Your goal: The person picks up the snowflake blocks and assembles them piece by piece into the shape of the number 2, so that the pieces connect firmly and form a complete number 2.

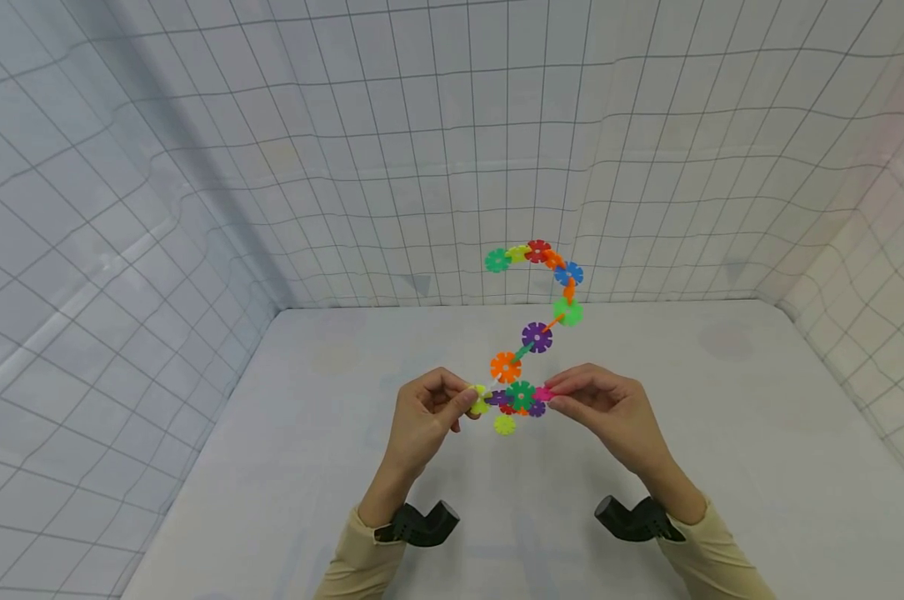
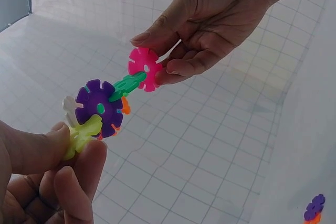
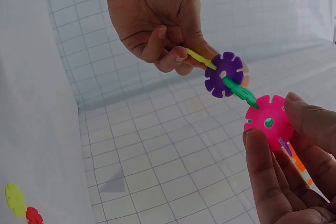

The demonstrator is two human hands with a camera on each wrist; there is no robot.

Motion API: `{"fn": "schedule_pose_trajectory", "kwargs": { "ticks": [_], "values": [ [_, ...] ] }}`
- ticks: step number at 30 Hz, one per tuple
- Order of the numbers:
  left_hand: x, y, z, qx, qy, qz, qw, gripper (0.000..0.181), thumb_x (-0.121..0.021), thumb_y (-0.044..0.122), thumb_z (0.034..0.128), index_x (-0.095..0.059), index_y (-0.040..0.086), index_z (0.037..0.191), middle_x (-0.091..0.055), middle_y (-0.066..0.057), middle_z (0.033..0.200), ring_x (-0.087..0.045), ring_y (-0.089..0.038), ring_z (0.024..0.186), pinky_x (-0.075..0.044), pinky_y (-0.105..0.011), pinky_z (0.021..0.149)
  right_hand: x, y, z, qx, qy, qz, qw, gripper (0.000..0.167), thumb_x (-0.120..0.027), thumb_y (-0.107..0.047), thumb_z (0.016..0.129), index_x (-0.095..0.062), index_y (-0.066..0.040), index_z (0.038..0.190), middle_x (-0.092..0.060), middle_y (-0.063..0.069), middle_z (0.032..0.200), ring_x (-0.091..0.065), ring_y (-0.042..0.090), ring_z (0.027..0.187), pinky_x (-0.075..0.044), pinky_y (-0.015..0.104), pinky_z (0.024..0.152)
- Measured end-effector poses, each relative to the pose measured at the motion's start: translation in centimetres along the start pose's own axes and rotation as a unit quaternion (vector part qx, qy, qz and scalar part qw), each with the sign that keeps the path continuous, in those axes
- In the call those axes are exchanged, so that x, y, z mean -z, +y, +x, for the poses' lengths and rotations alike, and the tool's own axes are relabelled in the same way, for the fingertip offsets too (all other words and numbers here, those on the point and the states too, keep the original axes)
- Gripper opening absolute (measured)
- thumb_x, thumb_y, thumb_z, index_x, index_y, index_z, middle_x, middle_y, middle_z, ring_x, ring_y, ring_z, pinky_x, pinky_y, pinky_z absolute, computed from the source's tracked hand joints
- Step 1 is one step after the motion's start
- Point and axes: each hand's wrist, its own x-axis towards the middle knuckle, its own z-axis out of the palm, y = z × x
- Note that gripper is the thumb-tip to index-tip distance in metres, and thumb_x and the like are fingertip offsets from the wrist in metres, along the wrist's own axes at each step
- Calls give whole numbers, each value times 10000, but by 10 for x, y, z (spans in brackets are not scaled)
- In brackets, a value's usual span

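Observation:
My left hand (image 1: 422, 417) pinches a yellow snowflake disc (image 2: 84, 135) between thumb and fingers. It slots into a purple disc (image 3: 223, 74), followed by a green disc (image 1: 521, 395) and a pink disc (image 3: 270, 124). The thumb and fingers of my right hand (image 1: 609, 408) pinch that pink disc. Both hands hold this short row level in front of me. From near the left hand, a long chain of joined discs curves away, through an orange disc (image 1: 506, 367) and a blue disc (image 1: 569, 273), to a green end disc (image 1: 498, 260).
Below the held row are a small yellow disc (image 1: 505, 425) and red, orange and purple discs, partly hidden; how they join is unclear. The white tabletop (image 1: 309, 467) meets grid-patterned curtains (image 1: 392, 167) at the back and sides. A black wrist device (image 1: 422, 525) sits on each forearm.

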Motion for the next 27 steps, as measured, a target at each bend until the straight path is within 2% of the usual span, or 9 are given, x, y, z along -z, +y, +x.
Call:
{"fn": "schedule_pose_trajectory", "kwargs": {
  "ticks": [10,17,27],
  "values": [
    [1,1,0,-7,39,-27,10000,57,-640,-26,878,-615,-71,853,-639,-184,726,-621,-171,611,-456,-227,481,6,-1,-2,50,-11,-61,10000,120,-675,53,842,-670,27,959,-638,155,1035,-630,269,962,-522,340,802],
    [1,2,0,-25,5,-78,10000,47,-639,-32,877,-617,-64,850,-639,-177,718,-623,-169,607,-454,-233,478,8,-2,-3,297,-296,117,9991,120,-654,80,847,-657,39,959,-635,185,1048,-629,298,957,-525,361,792],
    [1,2,-1,-146,-75,-111,9998,62,-649,-15,875,-616,-58,847,-639,-146,706,-615,-166,596,-456,-243,473,5,0,-2,246,-473,82,9985,119,-616,61,884,-657,34,993,-646,171,1077,-621,300,991,-518,365,812]
  ]
}}
